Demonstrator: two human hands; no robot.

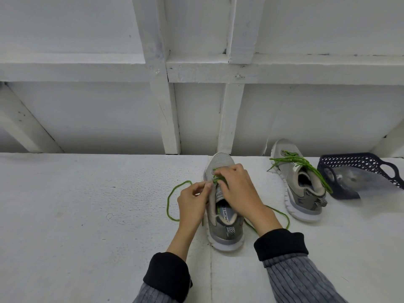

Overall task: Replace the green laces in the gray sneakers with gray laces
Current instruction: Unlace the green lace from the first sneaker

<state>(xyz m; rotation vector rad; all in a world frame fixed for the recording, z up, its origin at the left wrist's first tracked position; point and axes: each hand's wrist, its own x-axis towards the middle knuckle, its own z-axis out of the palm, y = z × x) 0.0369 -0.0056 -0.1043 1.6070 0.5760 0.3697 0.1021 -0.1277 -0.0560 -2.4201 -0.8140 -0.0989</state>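
A white table held everything. The near gray sneaker stood at its middle, toe away from the person. Right of it stood the second sneaker, and beyond that a dark basket. Over the near sneaker's eyelets, the right hand curled on the green lace, and the left hand pinched it.

White textured surface with 2 gray sneakers, dark mesh basket.
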